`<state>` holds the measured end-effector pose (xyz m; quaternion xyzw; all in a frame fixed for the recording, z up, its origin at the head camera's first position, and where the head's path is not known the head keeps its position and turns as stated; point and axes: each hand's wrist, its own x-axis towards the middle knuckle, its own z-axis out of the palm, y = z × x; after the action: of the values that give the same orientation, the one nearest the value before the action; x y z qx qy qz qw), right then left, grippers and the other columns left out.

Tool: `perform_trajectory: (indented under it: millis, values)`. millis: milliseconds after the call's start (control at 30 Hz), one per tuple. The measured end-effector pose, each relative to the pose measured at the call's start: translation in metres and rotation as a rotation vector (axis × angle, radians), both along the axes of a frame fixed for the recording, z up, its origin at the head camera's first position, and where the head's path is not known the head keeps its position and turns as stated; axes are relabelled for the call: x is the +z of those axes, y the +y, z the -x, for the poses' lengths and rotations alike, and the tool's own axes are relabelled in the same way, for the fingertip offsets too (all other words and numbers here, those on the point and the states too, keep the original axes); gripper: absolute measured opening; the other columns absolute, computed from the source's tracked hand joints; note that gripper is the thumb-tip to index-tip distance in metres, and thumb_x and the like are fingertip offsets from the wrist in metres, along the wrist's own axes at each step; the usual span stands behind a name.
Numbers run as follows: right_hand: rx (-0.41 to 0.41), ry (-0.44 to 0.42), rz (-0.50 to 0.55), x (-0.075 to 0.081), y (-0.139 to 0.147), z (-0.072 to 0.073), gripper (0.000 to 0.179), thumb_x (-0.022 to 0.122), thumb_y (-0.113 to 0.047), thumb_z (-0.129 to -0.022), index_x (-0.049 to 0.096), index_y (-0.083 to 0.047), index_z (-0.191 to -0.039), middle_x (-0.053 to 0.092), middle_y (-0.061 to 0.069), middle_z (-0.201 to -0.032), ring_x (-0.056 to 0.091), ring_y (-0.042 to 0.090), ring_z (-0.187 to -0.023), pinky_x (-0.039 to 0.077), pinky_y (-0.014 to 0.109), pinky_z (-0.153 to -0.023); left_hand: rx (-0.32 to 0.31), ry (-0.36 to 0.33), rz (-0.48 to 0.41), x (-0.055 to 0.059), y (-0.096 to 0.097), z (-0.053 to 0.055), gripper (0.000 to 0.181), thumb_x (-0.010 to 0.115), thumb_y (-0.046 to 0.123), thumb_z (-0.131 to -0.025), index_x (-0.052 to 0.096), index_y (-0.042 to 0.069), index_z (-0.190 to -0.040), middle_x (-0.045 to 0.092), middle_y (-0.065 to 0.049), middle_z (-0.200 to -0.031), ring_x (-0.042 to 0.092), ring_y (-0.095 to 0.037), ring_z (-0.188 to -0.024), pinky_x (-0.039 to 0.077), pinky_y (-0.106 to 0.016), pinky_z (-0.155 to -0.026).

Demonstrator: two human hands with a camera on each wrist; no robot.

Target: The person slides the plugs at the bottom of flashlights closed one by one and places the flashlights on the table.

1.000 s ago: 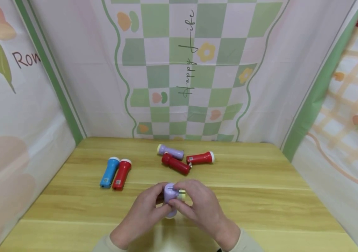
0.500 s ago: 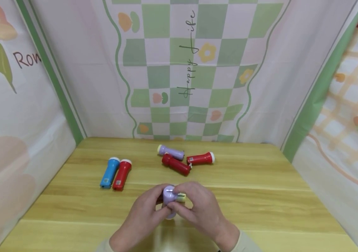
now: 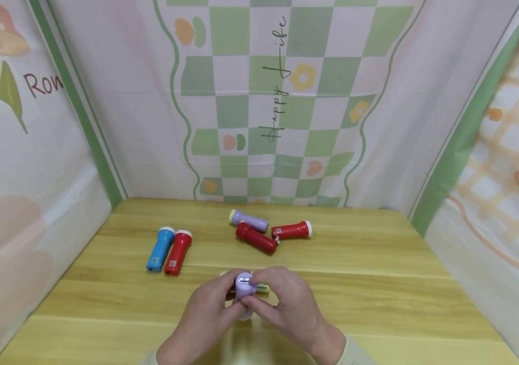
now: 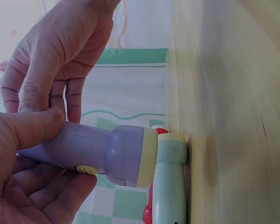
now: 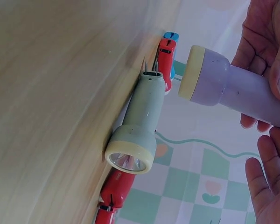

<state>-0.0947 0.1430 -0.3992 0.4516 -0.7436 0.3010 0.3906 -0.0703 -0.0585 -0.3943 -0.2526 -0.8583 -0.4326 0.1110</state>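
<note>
My left hand (image 3: pixel 207 308) grips a purple flashlight (image 3: pixel 244 290) around its body, lens end down and tail up. In the left wrist view, its cream rim and yellow switch (image 4: pixel 86 170) show. My right hand (image 3: pixel 290 300) pinches the tail between thumb and index finger, beside a narrow slot in the tail face. Behind the hands a pale green flashlight (image 5: pixel 141 105) lies on the table, mostly hidden in the head view. Two thin metal prongs (image 5: pixel 147 66) stick out of its tail.
On the wooden table (image 3: pixel 369 284), a blue flashlight (image 3: pixel 160 249) and a red one (image 3: pixel 178 253) lie side by side at left. Farther back lie another purple flashlight (image 3: pixel 249 221), a dark red one (image 3: pixel 256 238) and a red one (image 3: pixel 291 230). Printed curtains (image 3: pixel 150 126) surround the table.
Both hands have shifted slightly left with the purple flashlight. The slot in its tail looks brighter, with a metallic glint beside the dark line. The flashlights on the table have stayed put.
</note>
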Motion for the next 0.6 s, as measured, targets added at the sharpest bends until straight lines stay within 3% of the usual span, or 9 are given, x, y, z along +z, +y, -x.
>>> perform_trajectory:
  millis: [367, 600]
  values:
    - [0.026, 0.022, 0.020, -0.0001, 0.0004, -0.0003, 0.027, 0.074, -0.033, -0.099, 0.069, -0.009, -0.109, 0.074, 0.000, -0.103, 0.070, 0.014, -0.092, 0.059, 0.024, -0.084, 0.012, 0.030, 0.007, 0.0005, 0.0004, -0.0037, 0.030, 0.078, 0.025, -0.095, 0.070, 0.020, -0.124, 0.075, 0.010, -0.118, 0.071, -0.005, -0.102, 0.062, -0.026, -0.087]
    - [0.038, -0.006, 0.021, 0.0016, 0.0013, -0.0022, 0.025, 0.076, -0.032, -0.097, 0.069, -0.011, -0.108, 0.074, -0.001, -0.103, 0.070, 0.013, -0.091, 0.059, 0.022, -0.084, 0.010, -0.022, 0.033, 0.0041, 0.0001, -0.0049, 0.031, 0.077, 0.028, -0.097, 0.070, 0.021, -0.126, 0.075, 0.010, -0.117, 0.071, -0.005, -0.102, 0.061, -0.025, -0.086]
